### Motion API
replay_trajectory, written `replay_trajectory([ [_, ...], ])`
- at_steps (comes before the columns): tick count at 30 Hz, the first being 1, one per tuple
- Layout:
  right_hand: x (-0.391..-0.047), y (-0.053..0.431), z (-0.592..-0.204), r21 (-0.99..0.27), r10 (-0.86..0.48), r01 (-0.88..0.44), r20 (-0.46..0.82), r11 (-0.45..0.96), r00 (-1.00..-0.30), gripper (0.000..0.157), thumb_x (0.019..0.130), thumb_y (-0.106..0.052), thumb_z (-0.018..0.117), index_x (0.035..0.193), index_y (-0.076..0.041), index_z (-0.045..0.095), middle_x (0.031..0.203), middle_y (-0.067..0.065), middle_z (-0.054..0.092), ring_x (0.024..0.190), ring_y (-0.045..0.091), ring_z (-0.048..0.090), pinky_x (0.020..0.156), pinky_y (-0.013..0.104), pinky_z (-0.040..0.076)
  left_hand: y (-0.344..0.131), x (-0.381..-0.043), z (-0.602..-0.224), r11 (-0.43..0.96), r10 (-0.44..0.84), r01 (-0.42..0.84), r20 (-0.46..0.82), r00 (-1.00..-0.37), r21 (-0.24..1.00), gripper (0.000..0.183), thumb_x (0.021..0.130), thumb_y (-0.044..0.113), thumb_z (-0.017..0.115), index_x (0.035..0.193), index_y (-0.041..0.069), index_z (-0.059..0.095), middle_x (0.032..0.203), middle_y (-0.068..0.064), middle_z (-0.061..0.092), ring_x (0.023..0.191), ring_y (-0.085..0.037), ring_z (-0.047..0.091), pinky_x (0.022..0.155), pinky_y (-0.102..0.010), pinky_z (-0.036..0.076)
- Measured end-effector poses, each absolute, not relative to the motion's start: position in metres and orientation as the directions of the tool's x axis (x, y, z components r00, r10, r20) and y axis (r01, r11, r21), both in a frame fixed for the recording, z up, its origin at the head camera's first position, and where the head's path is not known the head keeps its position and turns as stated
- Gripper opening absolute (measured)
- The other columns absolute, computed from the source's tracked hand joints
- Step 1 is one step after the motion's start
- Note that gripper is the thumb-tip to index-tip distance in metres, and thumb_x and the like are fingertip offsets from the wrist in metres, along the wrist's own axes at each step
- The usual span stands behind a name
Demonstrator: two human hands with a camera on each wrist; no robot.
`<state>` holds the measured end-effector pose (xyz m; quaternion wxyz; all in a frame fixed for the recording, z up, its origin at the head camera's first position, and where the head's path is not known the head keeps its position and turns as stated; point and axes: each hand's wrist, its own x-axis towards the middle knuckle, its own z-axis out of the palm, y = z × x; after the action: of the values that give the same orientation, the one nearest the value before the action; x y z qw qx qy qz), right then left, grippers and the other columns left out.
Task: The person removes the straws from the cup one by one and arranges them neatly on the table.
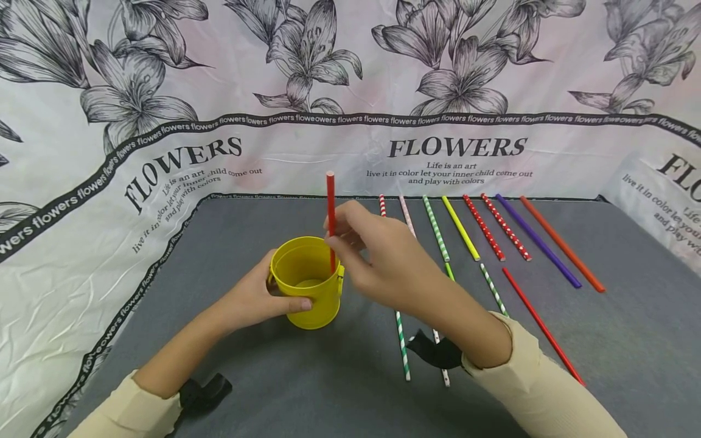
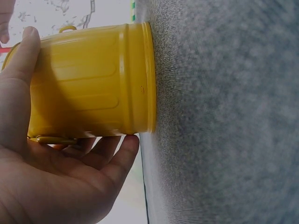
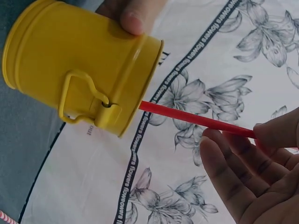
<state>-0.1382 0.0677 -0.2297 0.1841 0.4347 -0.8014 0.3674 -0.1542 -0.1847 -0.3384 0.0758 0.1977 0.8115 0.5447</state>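
A small yellow metal bucket [image 1: 314, 304] with side handles stands on the grey table, left of the straws. My left hand [image 1: 266, 296] grips it from the left, thumb across the front and fingers round the far side. Between thumb and fingers, my right hand [image 1: 378, 249] pinches a plain red straw [image 1: 331, 201]. The straw is upright, its lower end inside the bucket near the right side of the rim. In the right wrist view the red straw [image 3: 196, 119] runs out of the mouth of the bucket [image 3: 79, 56] to the pinching fingertips.
To the right lie several paper straws in two rough rows: a yellow straw [image 1: 460, 228], a purple straw [image 1: 539, 240], an orange straw [image 1: 564, 246], another red straw [image 1: 542, 325] and a green-striped straw [image 1: 403, 347], among others. A floral cloth [image 1: 328, 158] hangs behind the table.
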Motion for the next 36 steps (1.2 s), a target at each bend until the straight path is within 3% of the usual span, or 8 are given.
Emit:
replay_trajectory([
  [11,-0.133,0.084,-0.222,-0.380,-0.485,-0.875,0.730,0.300,-0.483,0.020,0.091,0.005,0.068,0.109,0.002,0.058,0.099,0.005,0.070,0.084,0.011,0.067,0.074,0.027,0.057,-0.186,-0.154,-0.339,0.332,0.405,0.222,0.074,-0.911,0.917,0.084,0.079,0.026,0.088,0.143,0.013,0.035,0.133,-0.011,0.054,0.118,-0.029,0.057,0.101,-0.047,0.046],
  [16,-0.134,0.094,-0.221,-0.349,-0.451,-0.877,0.758,0.330,-0.471,0.022,0.091,0.006,0.068,0.110,0.002,0.058,0.099,0.005,0.070,0.087,0.013,0.069,0.080,0.024,0.055,-0.186,-0.153,-0.339,0.339,0.394,0.211,0.065,-0.917,0.917,0.086,0.078,0.025,0.089,0.143,0.013,0.034,0.133,-0.011,0.054,0.118,-0.029,0.057,0.100,-0.047,0.046],
  [26,-0.135,0.121,-0.228,-0.319,-0.406,-0.826,0.752,0.465,-0.519,0.032,0.087,0.009,0.070,0.117,0.001,0.061,0.092,0.004,0.068,0.082,0.009,0.066,0.079,0.023,0.055,-0.186,-0.153,-0.339,0.344,0.396,0.221,0.072,-0.915,0.913,0.087,0.078,0.024,0.089,0.144,0.012,0.034,0.133,-0.010,0.054,0.119,-0.029,0.057,0.101,-0.047,0.046],
  [36,-0.137,0.153,-0.238,-0.294,-0.371,-0.774,0.747,0.561,-0.553,0.045,0.084,0.013,0.073,0.126,0.008,0.061,0.089,0.006,0.067,0.076,0.013,0.065,0.076,0.014,0.050,-0.185,-0.153,-0.339,0.324,0.414,0.249,0.100,-0.905,0.913,0.084,0.079,0.023,0.088,0.143,0.012,0.036,0.133,-0.010,0.054,0.119,-0.029,0.056,0.100,-0.048,0.045],
])
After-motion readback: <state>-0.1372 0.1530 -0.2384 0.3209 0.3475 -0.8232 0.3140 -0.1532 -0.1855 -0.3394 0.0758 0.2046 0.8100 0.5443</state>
